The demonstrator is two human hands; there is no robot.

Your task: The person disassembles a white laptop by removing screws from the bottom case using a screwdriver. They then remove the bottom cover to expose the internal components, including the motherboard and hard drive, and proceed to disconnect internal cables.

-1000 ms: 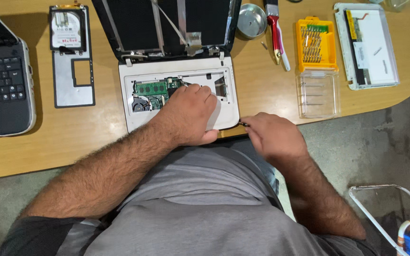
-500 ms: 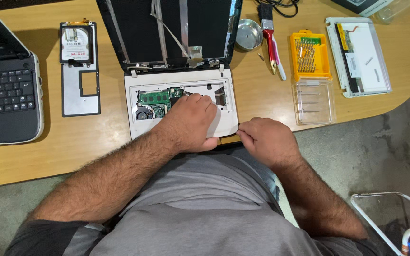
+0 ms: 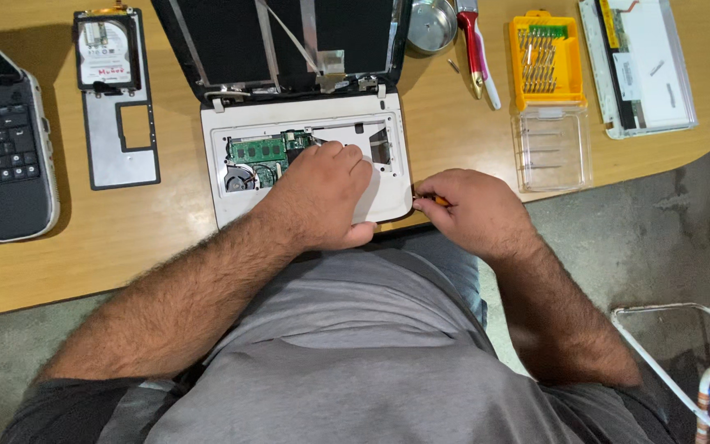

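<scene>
A wooden tabletop [image 3: 454, 140] curves over a grey concrete floor. A small white laptop [image 3: 306, 131], opened up with its circuit board bared, lies at the near edge. The left hand [image 3: 322, 193] rests flat on its base, fingers loose, pinning it down. The right hand [image 3: 470, 210] sits just beside the laptop's right corner, pinched around a thin orange-handled tool [image 3: 437, 200]. Further back lie a yellow bit case [image 3: 544, 62], a metal bowl [image 3: 431, 25] and a hard drive [image 3: 104, 53].

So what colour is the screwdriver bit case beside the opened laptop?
Orange-yellow, its clear lid lying open below: bit case, head view.
</scene>
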